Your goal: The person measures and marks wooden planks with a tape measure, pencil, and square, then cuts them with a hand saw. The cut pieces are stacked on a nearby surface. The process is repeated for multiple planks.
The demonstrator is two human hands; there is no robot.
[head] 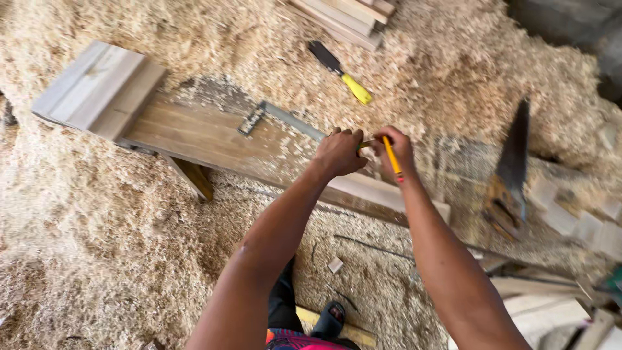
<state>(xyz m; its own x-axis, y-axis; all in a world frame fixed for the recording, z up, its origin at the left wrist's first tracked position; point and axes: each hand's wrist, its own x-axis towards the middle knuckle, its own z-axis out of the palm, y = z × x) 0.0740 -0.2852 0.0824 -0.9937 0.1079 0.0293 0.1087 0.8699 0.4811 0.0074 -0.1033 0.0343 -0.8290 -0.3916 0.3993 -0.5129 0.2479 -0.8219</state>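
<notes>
Marking a clean line here calls, I judge, for the left hand to press the grey metal try square with its dark stock flat and unmoving against the board while the pencil tip runs tight along the blade. The right hand, at the centre of the frame, is closed in a writing pinch around a yellow pencil with a red end; the left hand is curled down over the near end of the square's blade (how firmly it presses I cannot tell). The long brown wooden plank runs from the upper left towards the centre, dusted with shavings, pale at its far end, lying amid heaped sawdust. A yellow-handled chisel lies above, a handsaw at right.
</notes>
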